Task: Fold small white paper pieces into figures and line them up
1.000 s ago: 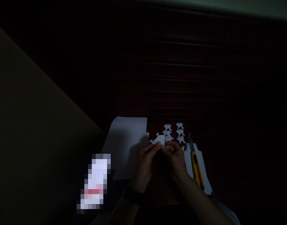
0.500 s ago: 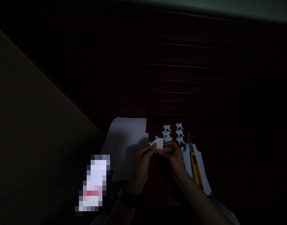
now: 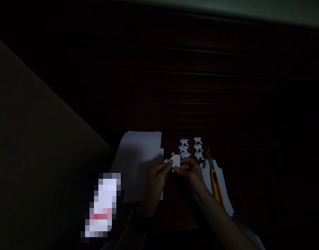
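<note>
A small folded piece of white paper (image 3: 176, 160) is pinched between my two hands, with pointed flaps sticking out at its left end. My left hand (image 3: 156, 173) grips its left side, the thumb lying on top. My right hand (image 3: 192, 173) has its lower right edge between thumb and fingers. Just beyond the hands, small folded paper figures stand in two columns, a left column (image 3: 184, 148) and a right column (image 3: 198, 147). Their exact shape is hard to make out in the dim light.
White paper sheets (image 3: 138, 166) lie to the left on the dark wooden table (image 3: 175, 215). On the right, a yellow box cutter (image 3: 217, 187) rests on more white paper (image 3: 225, 184), beside a small dark tool (image 3: 207, 154). A pixelated bright patch (image 3: 103, 201) sits at lower left.
The whole view has shifted slightly, so things appear a little further left. Both hands keep hold of the folded paper, which looks almost the same.
</note>
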Demonstrator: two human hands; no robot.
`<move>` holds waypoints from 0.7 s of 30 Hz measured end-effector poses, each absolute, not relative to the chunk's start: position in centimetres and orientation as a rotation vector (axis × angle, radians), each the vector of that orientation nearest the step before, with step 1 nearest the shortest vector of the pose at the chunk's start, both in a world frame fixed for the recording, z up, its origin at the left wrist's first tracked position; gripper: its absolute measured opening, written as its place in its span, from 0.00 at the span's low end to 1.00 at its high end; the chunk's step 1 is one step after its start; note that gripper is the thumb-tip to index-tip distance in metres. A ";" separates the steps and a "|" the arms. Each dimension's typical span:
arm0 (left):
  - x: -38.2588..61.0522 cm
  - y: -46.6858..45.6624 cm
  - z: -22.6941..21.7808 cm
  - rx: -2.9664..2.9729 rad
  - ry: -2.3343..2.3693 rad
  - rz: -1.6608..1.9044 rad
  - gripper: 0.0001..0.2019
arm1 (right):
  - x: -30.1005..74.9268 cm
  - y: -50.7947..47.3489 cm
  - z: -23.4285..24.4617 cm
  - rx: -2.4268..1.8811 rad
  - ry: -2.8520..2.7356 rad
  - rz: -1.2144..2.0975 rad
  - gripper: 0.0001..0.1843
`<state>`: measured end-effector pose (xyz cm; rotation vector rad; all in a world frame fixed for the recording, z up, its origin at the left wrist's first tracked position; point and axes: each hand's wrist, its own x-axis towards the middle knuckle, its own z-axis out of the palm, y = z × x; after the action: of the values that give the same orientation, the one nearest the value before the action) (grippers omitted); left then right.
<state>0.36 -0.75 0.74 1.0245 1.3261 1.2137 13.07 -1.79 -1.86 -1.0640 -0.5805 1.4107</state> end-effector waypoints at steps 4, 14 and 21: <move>0.4 -0.8 0.7 0.990 1.368 1.241 0.18 | 12.9 -1.9 -1.8 -1.052 -0.584 1.440 0.20; 0.8 -1.1 0.7 1.075 1.293 1.202 0.11 | 12.7 -1.9 -1.6 -1.030 -0.548 1.404 0.20; 1.0 -1.1 1.0 1.128 1.305 1.214 0.12 | 12.4 -2.0 -1.8 -1.005 -0.509 1.393 0.19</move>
<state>1.02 -1.08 0.96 1.1283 1.3048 1.2142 12.38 -2.04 -1.77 -1.0052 -0.5090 1.3932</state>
